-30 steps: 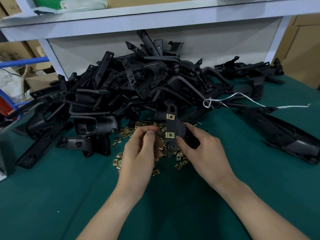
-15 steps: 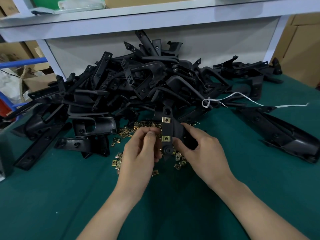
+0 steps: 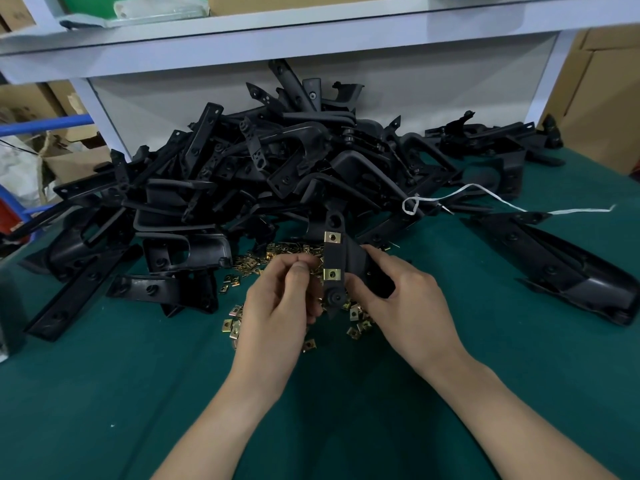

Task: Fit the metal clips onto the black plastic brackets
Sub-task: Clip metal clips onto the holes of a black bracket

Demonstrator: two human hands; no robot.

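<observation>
Black and smooth, the plastic bracket [image 3: 333,256] stands upright mid-frame, with two shiny gold clips [image 3: 331,274] on it. The right hand [image 3: 405,299] grips it. The left hand [image 3: 280,306] curls beside it; I cannot tell if it holds anything.

A heap of brackets [image 3: 277,168] lies at the back of the table [image 3: 104,393], under a shelf [image 3: 311,32]. Loose clips [image 3: 235,323] lie scattered before it. Above them the right hand [image 3: 405,303] holds a bracket [image 3: 334,255] upright, the left hand [image 3: 277,306] just left of it.
</observation>
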